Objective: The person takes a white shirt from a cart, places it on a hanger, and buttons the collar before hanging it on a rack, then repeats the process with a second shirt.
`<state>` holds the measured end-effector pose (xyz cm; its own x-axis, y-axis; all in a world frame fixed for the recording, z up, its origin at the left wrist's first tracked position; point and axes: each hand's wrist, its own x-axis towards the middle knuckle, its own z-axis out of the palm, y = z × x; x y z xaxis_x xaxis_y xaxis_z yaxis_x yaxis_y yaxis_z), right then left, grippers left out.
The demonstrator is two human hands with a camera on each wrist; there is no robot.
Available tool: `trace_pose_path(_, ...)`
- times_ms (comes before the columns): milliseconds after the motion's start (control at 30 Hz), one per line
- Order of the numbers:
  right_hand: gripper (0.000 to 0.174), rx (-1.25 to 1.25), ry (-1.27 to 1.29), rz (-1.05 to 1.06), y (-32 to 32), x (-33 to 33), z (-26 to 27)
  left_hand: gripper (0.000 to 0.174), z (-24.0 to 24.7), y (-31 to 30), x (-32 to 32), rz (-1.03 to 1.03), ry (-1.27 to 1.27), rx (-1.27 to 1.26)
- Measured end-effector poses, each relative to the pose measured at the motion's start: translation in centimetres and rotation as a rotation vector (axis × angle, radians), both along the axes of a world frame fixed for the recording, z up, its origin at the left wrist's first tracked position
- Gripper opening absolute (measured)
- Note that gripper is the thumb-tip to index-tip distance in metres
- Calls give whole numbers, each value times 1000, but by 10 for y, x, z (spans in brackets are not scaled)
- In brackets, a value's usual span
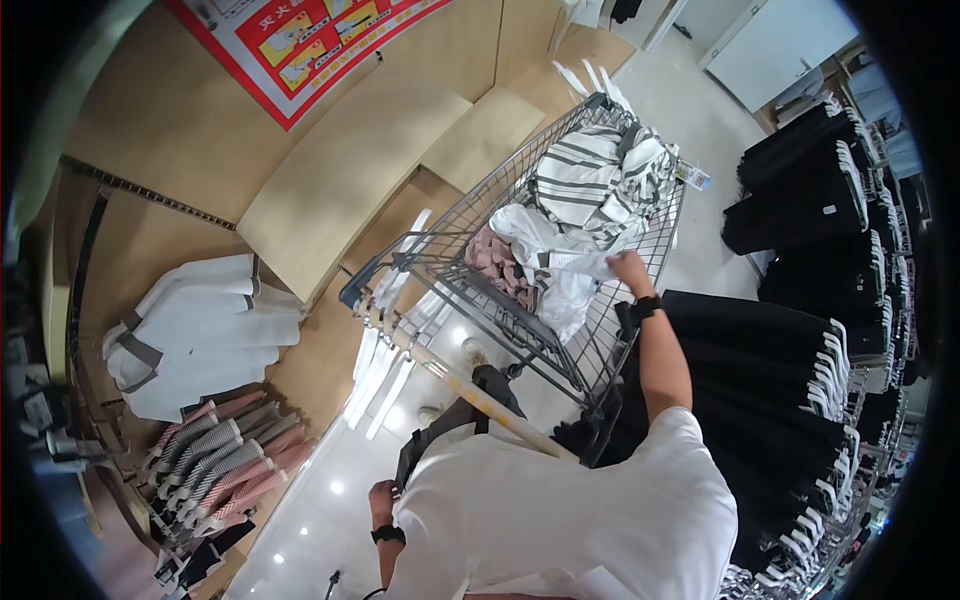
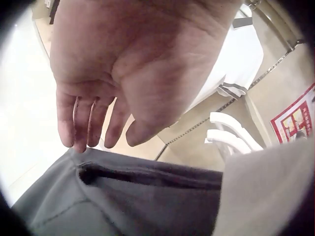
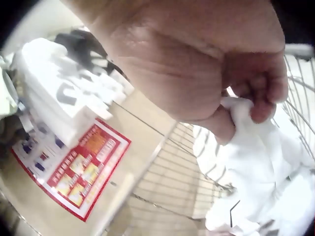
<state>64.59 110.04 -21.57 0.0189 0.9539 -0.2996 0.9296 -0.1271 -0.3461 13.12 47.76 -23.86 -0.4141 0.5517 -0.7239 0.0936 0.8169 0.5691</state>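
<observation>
A metal shopping cart holds a striped garment, a pink garment and a white garment. My right hand pinches part of the white cloth at the cart's right side; in the right wrist view the thumb and curled fingers of the hand grip the white fabric. Down by the dark trousers, my left hand hangs with its fingers loosely bent and holds nothing; in the head view the hand is beside the waist.
White hangers hang at the cart's handle end. Black garments fill racks on the right. On the left are a white shirt, striped garments and a wooden shelf. A red-edged poster is on the wall.
</observation>
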Motion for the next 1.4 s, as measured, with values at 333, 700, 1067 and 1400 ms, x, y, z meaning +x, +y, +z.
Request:
trace_pose_path(333,38,718,773,-131,2,-47,341,28,30,61,-75,362,-29,184)
trace_pose_path(700,24,1052,1545,375,-93,-242,577,83,212,260,11,-398,-30,969)
trace_pose_path(1067,25,1482,1519,854,-212,-250,769,70,311,335,116,-139,68,1508)
trace_pose_path(1400,34,1515,1032,988,-224,-292,688,46,400,195,-38,66,-668,1803)
